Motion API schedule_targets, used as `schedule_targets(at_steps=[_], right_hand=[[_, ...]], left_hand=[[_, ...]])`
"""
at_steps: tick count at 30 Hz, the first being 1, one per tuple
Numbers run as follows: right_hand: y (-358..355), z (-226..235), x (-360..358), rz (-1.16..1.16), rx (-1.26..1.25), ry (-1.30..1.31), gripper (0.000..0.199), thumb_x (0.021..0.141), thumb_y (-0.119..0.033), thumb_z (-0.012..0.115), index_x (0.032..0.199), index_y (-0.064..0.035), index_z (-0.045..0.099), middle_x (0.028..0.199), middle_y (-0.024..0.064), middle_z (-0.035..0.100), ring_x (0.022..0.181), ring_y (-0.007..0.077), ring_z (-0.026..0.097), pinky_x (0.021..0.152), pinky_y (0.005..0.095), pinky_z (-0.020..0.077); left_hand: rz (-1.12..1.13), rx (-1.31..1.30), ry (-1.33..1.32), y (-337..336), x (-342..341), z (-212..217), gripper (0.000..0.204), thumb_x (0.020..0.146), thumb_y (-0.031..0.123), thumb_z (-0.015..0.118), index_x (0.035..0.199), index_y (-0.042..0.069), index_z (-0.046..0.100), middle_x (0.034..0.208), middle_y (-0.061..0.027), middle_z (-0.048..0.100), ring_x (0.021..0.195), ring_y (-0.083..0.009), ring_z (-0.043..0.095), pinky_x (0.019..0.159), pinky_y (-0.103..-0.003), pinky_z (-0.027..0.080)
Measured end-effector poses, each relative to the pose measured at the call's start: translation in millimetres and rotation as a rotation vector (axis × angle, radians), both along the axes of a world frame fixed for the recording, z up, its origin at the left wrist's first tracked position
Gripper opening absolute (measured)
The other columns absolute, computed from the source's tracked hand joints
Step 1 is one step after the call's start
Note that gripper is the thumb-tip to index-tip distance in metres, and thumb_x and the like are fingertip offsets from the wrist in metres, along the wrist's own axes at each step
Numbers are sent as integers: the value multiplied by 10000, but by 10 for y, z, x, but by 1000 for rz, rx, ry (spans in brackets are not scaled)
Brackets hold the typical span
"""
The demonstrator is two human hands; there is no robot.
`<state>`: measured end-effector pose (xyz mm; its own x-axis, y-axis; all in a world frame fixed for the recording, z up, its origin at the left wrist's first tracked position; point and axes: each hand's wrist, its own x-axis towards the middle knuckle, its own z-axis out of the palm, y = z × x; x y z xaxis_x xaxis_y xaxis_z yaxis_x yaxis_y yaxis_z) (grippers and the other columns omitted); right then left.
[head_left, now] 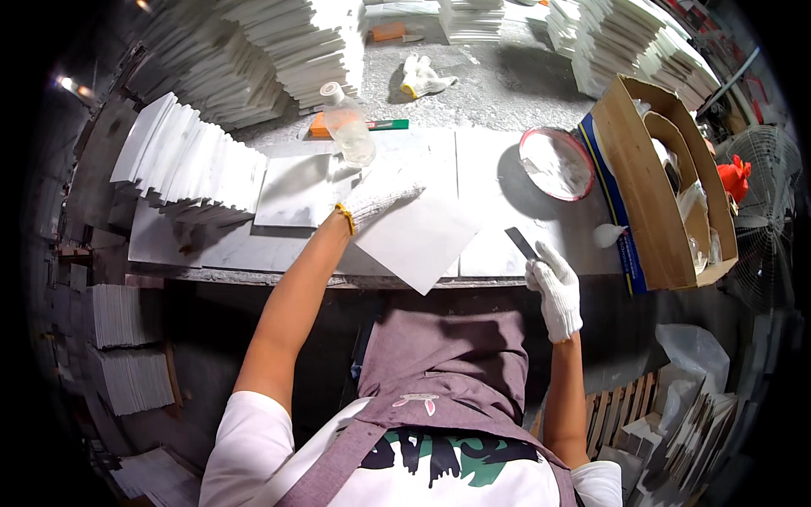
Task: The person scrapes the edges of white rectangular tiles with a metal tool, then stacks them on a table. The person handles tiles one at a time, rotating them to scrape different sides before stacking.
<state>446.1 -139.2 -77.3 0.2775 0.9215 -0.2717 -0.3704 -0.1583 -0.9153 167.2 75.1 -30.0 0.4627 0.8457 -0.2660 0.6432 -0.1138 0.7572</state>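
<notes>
My left hand [378,196], in a white knit glove with a yellow cuff, lies flat on a white square tile [418,232] that sits turned at an angle on the workbench. My right hand [555,287], also gloved, grips a flat dark blade [521,243] like a scraper at the bench's front edge, just right of the tile. Another pale tile [296,190] lies to the left of my left hand.
A row of upright white tiles [182,156] stands at left, with big tile stacks [279,51] behind. A clear plastic bottle [348,131], an orange block [319,128], a red-rimmed bowl [556,163], an open cardboard box [667,186], a spare glove [422,78] and a fan [764,211] surround the bench.
</notes>
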Motion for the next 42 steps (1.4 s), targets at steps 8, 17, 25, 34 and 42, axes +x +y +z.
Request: schedule_targets(at_steps=[8,17,25,34,42], right_hand=[[591,-30,-126,162,-38,-271,307,889,-48,587,1192,-12,619,936,34,663,749,67,561,681,197,468],[1097,-53,-185,543,204,-777,281,846,-37,603,1103,-116,685,967,103,700,852,181,643,795,289,499],[1236,214,-261,639,403,-1136,265,833,-45,605,1048,-163,707,809,124,637,751,275,613,692,347,490],[950,78,-236,541,343,-1054,294,831,-24,601,1074,-157,700,795,112,611,732,261,595,670,327,473],[1005,8,-329,488,332,-1076,392,826,-3,556,1139,-208,672,761,114,574,693,263,571,633,334,457]], left_hand=[[-35,126,-65,6,153,-127,373,821,357,661,1010,35,658,856,-59,657,774,-138,571,740,-299,470],[-56,174,167,71,163,-236,480,830,479,594,999,35,668,868,-149,674,800,-285,631,746,-376,481],[-25,106,173,3,194,-129,468,828,443,611,1048,31,645,936,-170,665,863,-304,630,784,-387,475],[34,217,165,-29,167,-249,454,839,440,600,1033,31,640,931,-176,658,883,-323,618,804,-392,469],[-34,222,159,-9,168,-237,437,849,445,583,1029,51,642,949,-173,659,914,-343,611,815,-415,463]])
